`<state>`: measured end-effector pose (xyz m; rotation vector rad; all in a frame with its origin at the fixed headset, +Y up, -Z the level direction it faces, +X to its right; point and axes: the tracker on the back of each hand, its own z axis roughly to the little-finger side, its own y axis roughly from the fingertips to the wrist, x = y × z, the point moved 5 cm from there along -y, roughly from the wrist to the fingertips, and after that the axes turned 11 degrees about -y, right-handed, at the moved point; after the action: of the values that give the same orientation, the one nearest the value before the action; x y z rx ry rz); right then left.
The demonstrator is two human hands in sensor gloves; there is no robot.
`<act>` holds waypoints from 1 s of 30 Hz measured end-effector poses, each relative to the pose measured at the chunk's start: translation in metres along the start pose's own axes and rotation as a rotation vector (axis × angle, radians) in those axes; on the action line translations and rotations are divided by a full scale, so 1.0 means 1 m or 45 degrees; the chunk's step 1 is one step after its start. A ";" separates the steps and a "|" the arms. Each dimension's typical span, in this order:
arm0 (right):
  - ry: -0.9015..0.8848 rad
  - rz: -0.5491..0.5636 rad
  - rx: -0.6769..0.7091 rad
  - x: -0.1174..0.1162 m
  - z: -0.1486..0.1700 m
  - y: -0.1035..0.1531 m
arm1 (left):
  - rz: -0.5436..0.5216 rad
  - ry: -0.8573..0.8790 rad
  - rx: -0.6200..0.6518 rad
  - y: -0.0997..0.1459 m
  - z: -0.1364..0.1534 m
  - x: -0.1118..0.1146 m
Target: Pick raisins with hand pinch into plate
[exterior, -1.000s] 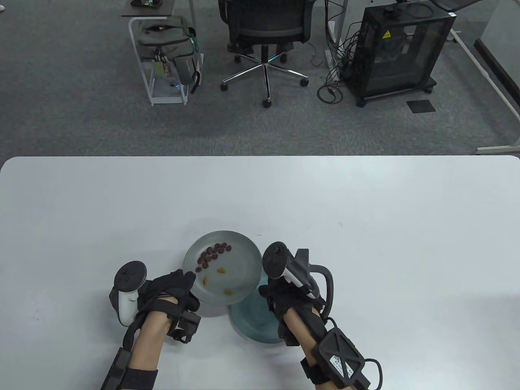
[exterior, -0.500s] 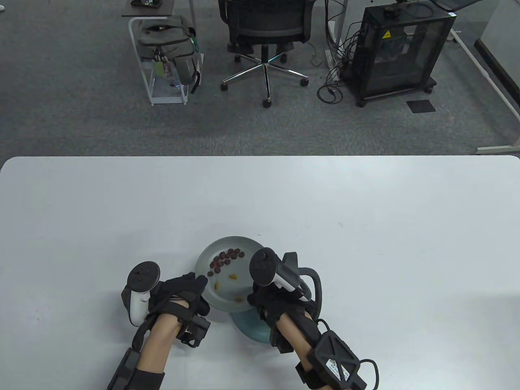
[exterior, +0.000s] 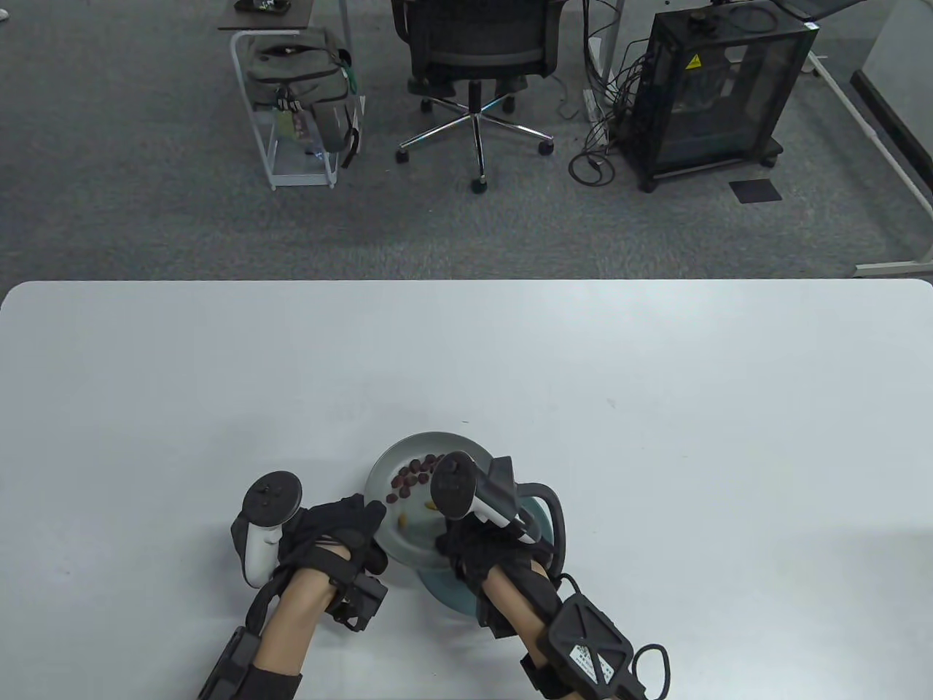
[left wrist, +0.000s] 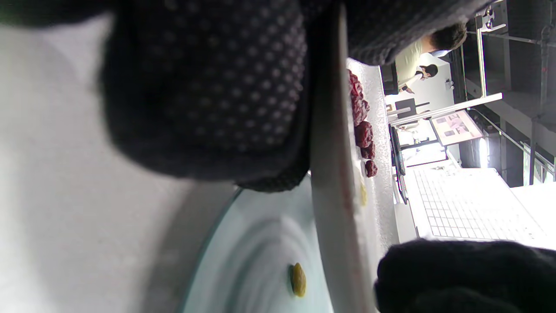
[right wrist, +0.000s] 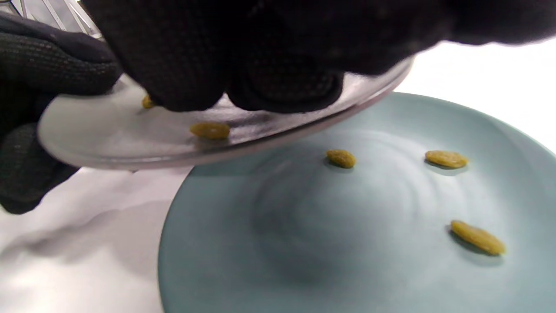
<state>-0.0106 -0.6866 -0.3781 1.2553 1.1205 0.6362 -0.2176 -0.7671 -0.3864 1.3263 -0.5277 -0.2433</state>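
Observation:
My left hand [exterior: 350,525] grips the left rim of a grey plate [exterior: 408,453] and holds it tilted above a blue plate [exterior: 446,592]. The grey plate carries several dark red pieces [exterior: 412,474] and yellow raisins [exterior: 403,520]. My right hand [exterior: 466,541] reaches over the grey plate's near right side. In the right wrist view its fingertips [right wrist: 282,91] rest bunched on the grey plate [right wrist: 130,143] beside a raisin [right wrist: 210,130]; whether they pinch one is hidden. Three raisins [right wrist: 341,158] lie on the blue plate [right wrist: 304,243]. The left wrist view shows one raisin [left wrist: 298,279] on the blue plate.
The white table [exterior: 656,408] stretches to the far edge and both sides. An office chair [exterior: 474,65], a rack with a bag [exterior: 302,87] and a black cabinet [exterior: 718,87] stand on the floor beyond it.
My left hand has carried the grey plate to the right, over the blue plate. My right hand has moved left and forward onto the grey plate.

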 end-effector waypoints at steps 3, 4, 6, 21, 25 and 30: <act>0.014 -0.006 -0.003 -0.003 -0.001 -0.001 | 0.002 -0.008 0.002 0.000 0.000 0.001; 0.019 -0.012 -0.006 -0.004 -0.001 -0.002 | 0.004 -0.007 0.002 0.000 0.000 0.001; 0.026 -0.020 -0.010 -0.006 -0.001 -0.003 | 0.005 -0.006 0.003 0.000 -0.001 0.001; 0.147 0.028 -0.032 -0.014 -0.008 -0.004 | 0.025 0.002 0.000 -0.001 0.000 0.003; 0.177 0.034 -0.032 -0.018 -0.011 -0.005 | 0.019 -0.010 0.002 -0.001 0.000 0.003; 0.179 0.032 -0.034 -0.020 -0.012 -0.006 | 0.016 -0.017 0.003 -0.002 0.000 0.002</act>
<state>-0.0295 -0.7005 -0.3768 1.2183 1.2098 0.7652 -0.2157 -0.7688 -0.3872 1.3244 -0.5471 -0.2413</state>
